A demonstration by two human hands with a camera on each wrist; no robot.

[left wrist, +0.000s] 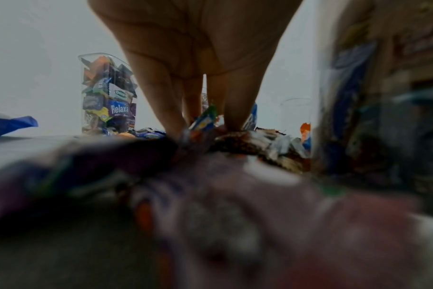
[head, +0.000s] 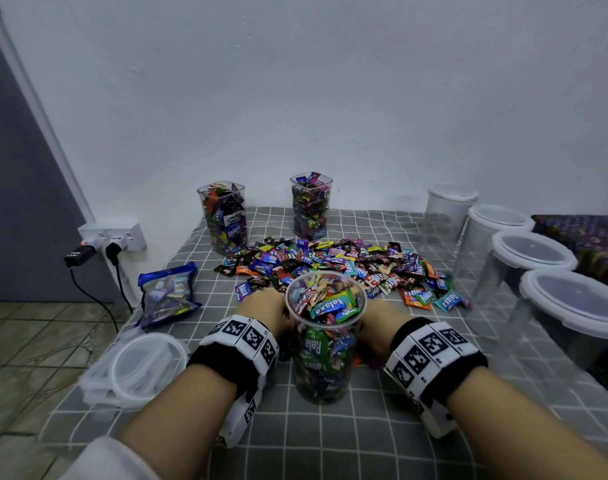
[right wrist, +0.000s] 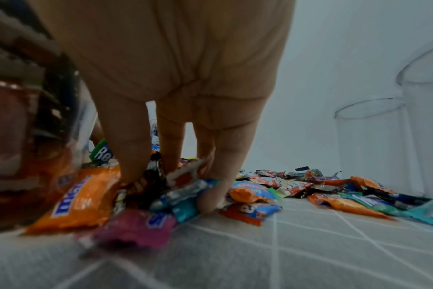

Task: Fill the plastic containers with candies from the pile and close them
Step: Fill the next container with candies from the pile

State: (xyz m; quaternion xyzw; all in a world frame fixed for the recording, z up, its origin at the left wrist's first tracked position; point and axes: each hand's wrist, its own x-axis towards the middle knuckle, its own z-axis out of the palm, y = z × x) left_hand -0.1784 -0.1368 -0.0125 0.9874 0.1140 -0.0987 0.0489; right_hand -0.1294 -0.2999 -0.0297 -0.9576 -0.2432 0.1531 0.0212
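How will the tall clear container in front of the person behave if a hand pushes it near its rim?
The tall container is narrow and high, so a push at its rim would probably tip it rather than slide it. Candies fill it to the open top, so it likely feels heavy and some would spill. The checked cloth beneath may add friction.

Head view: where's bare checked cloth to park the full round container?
Free: the grey checked cloth in front of the candy-filled round plastic container, between the forearms, and left-centre between the blue candy bag and the loose candy pile. Crowded: the pile and the lidded clear containers at right.
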